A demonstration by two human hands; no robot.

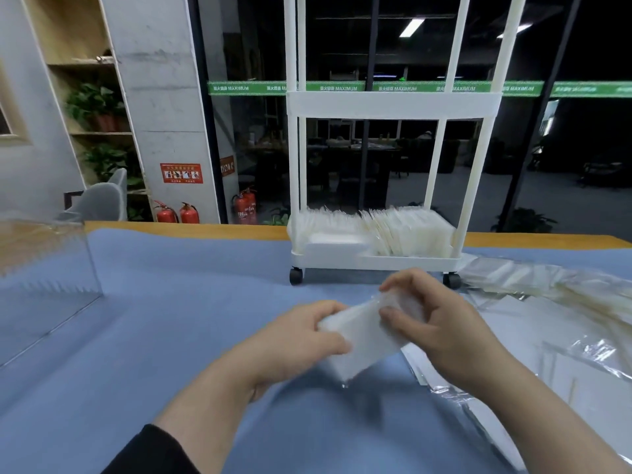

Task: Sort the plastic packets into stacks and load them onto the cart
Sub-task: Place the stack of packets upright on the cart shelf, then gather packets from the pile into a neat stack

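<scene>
I see both hands holding one stack of packets (364, 340) above the blue table cover (171, 319), in the near middle of the scene. The left hand (301, 340) grips the near-left end, fingers curled over the top edge and the thumb hidden beneath. The right hand (434, 319) grips the far-right end, thumb on the near face and fingers curled round the far side. The stack sits tilted, its right end higher than its left.

Handling, as I judge it: the stack looks light — thin clear plastic sleeves with white contents. Each packet is probably limp on its own; pressed together they behave as a soft block. The film looks glossy, so I expect the layers to slide against each other and fan out if pressure drops. The best hold is at both short ends, squeezing inward, with a thumb or fingers under the bottom layer so that nothing falls from the middle. A one-handed pinch at a corner would likely let the stack splay.

The cart (376, 258) stands on the far side of the table, and its bottom shelf already holds rows of upright packets (407, 230) on the right. More loose packets (547, 285) lie spread along the right of the table.
</scene>
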